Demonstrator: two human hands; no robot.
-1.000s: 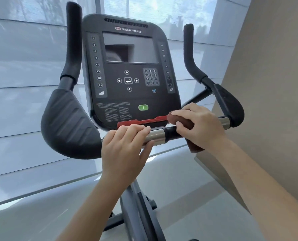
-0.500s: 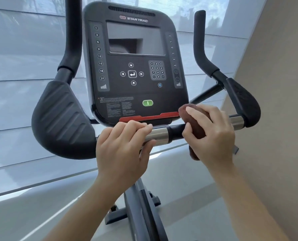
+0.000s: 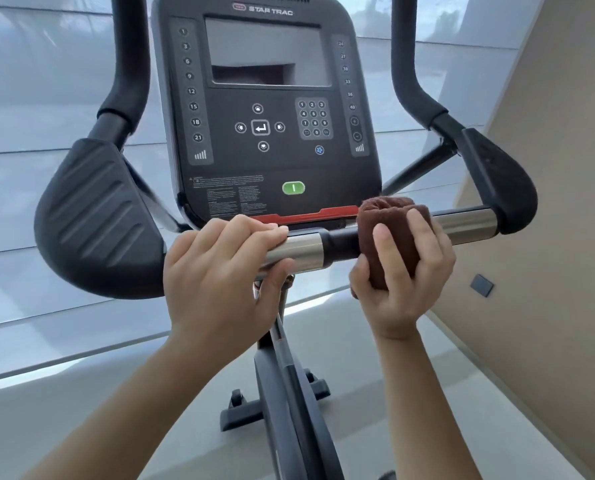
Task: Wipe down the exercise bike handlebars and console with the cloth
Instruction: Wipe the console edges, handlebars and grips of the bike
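Far side: a full-width window of pale frosted glass panels (image 3: 46, 98), divided by thin horizontal grey lines, spans the left and centre. Daylight enters through it. Blurred sky and foliage (image 3: 427, 15) show at its top right. Right side: a smooth beige wall (image 3: 559, 168) runs from near to far and carries one small dark grey square plate (image 3: 482, 285). Below: a smooth pale grey floor (image 3: 19, 420), with a bright strip of light (image 3: 29, 372) along the window base at left.
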